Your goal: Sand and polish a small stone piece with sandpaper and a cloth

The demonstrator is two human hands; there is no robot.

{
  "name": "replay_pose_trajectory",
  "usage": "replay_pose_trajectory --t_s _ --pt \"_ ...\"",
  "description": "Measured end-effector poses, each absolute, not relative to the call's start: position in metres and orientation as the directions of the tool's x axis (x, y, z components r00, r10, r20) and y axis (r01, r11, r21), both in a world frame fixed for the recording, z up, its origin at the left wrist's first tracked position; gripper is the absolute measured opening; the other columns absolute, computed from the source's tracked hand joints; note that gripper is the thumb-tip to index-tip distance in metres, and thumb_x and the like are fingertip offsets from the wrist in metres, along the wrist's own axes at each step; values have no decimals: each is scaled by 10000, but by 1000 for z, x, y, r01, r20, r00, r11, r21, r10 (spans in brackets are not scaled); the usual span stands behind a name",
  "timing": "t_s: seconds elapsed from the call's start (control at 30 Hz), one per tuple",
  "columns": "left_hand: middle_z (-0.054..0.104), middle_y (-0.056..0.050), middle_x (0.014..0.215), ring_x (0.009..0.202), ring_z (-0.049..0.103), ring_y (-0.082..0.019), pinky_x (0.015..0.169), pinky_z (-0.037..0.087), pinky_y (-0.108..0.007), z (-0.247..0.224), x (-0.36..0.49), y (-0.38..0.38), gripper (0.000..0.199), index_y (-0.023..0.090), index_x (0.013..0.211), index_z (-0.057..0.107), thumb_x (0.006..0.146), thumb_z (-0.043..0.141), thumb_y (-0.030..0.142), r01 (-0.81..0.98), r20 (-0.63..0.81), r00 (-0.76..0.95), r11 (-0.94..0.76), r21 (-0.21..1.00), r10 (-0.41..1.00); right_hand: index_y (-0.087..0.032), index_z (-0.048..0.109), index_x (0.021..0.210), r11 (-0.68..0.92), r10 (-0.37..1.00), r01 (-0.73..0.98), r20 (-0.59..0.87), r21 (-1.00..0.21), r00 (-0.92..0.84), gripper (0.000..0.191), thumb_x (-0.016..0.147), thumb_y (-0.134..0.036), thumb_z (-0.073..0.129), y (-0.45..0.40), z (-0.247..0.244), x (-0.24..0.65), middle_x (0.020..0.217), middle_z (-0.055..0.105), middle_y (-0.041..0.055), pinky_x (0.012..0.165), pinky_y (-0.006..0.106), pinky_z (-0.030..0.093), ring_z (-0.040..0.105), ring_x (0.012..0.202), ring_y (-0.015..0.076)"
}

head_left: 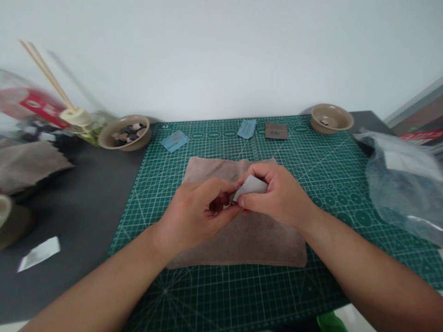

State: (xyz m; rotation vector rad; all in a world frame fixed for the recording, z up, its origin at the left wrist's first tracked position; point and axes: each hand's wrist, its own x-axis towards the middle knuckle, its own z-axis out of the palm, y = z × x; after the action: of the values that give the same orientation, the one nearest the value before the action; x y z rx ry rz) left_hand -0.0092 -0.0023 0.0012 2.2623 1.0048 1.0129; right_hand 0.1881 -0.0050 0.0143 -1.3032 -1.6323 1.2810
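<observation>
My right hand (278,196) pinches a folded piece of grey abrasive paper (252,187) between thumb and fingers. My left hand (194,216) comes in from the other side, its fingers curled around a small dark piece (231,199). That piece meets the fold of the paper, and the fingers hide most of it. Both hands hover just above a folded brown towel (238,244), which lies on a green cutting mat (346,258).
Along the mat's far edge lie blue paper slips (175,141) and a brown abrasive sheet (276,131). Tan bowls (124,133) stand at both back corners, the left one holding dark pieces. A crumpled plastic bag (398,180) lies right; a reed diffuser (78,121) stands left.
</observation>
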Motion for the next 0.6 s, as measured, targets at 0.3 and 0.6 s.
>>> replay_pose_trajectory --t_s 0.3,0.6 --pt "677 45 640 463 567 -83 416 369 -197 4 -10 -3 93 231 882 697 818 763 243 397 419 512 -640 658 750 -179 655 752 -45 958 145 -84 -988 -275 109 675 -105 676 -6 13 191 641 690 -10 522 270 531 691 574 183" --pt "747 12 765 599 659 -106 524 495 -188 2 -14 -6 178 213 978 716 815 786 235 280 364 416 -499 820 833 -193 556 696 -224 939 -301 -123 -927 -320 205 663 -94 733 -5 10 189 768 740 -23 523 279 602 692 595 154"
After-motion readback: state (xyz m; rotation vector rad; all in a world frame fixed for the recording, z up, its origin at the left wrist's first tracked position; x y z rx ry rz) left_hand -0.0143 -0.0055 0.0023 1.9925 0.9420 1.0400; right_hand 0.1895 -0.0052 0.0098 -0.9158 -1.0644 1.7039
